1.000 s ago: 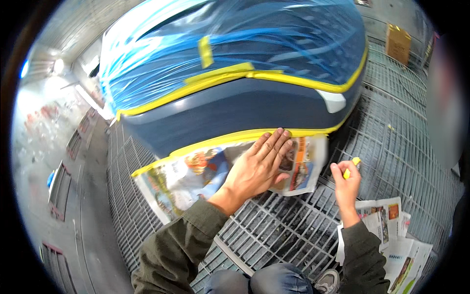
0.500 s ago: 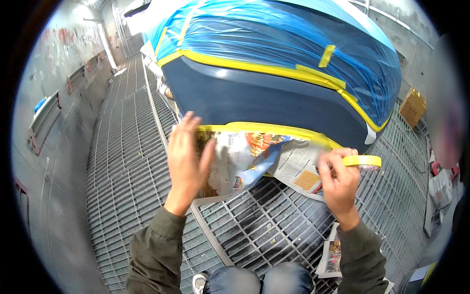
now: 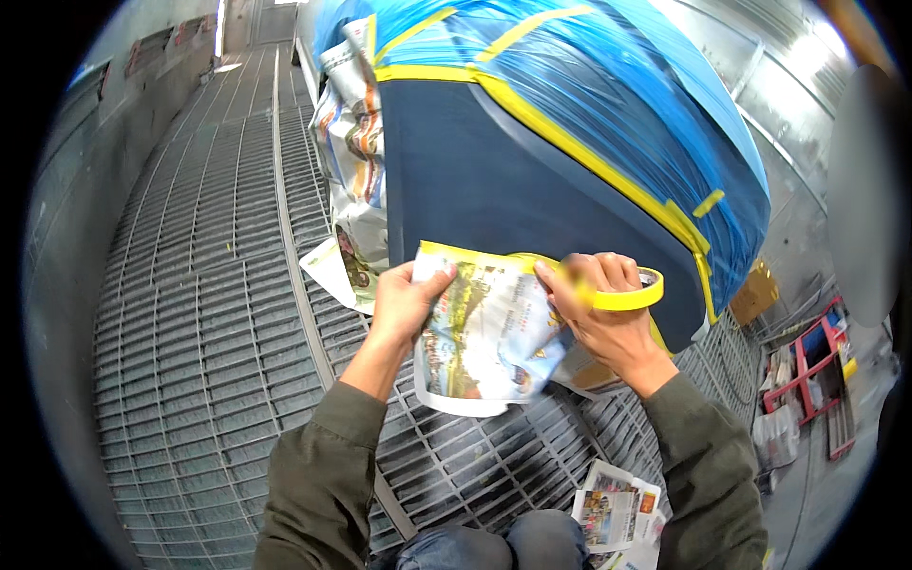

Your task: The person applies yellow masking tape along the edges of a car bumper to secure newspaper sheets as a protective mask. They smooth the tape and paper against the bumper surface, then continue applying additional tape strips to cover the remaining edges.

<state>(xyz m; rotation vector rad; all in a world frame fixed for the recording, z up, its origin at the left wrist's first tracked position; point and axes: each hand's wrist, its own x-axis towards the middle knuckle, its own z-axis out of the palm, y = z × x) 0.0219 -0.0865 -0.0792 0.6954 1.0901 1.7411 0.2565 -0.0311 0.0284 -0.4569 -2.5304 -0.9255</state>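
Observation:
A dark blue car panel (image 3: 513,171) stands in front of me, bordered above by yellow masking tape and blue plastic film (image 3: 617,104). From its lower edge hangs a sheet of newspaper (image 3: 484,347), yellow tape along its top. My left hand (image 3: 404,309) pinches the sheet's upper left edge between thumb and fingers. Close by on the right, my right hand (image 3: 608,318) is closed on a roll of yellow masking tape (image 3: 638,300), its thumb side against the taped top of the sheet. Blur hides part of those fingertips.
More newspaper (image 3: 356,180) covers the panel's left side. Metal grating (image 3: 209,361) forms the floor. Loose newspaper sheets (image 3: 613,513) lie beside my right knee. Farther right are a cardboard box (image 3: 755,293) and a red-framed rack (image 3: 807,370) with a clear plastic bag.
My left hand was spread beside the sheet; it now grips the edge. My right hand has come closer to it, still with the tape roll. The view has shifted, showing more of the panel's left side.

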